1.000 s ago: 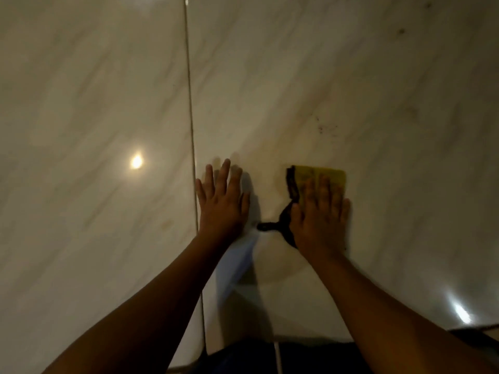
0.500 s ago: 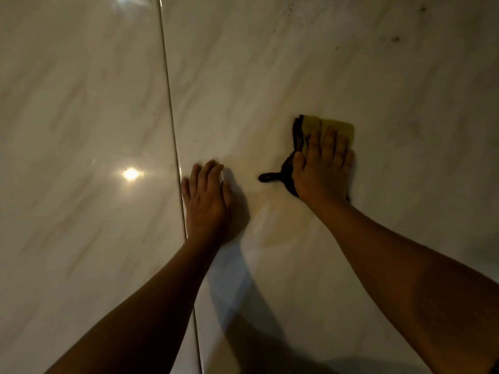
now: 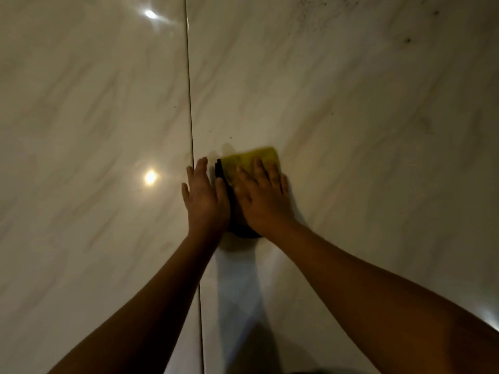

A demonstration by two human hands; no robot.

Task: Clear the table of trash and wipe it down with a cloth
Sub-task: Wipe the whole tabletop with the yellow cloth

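A yellow cloth (image 3: 244, 159) with a dark edge lies flat on the glossy marble table (image 3: 351, 130), just right of the seam between two slabs. My right hand (image 3: 263, 198) presses down on it with straight, spread fingers; only the cloth's far part and a dark strip at its left and near side show. My left hand (image 3: 204, 197) lies flat on the table right beside it, palm down, fingers straight, its thumb side touching the cloth's dark edge.
A straight seam (image 3: 191, 147) runs front to back between the slabs. Dark specks (image 3: 407, 40) dot the far right of the table. Lamp reflections (image 3: 150, 177) shine on the left slab.
My right hand has slid the cloth left and nearer, up against my left hand. The dark loop that stuck out to the cloth's left no longer shows.
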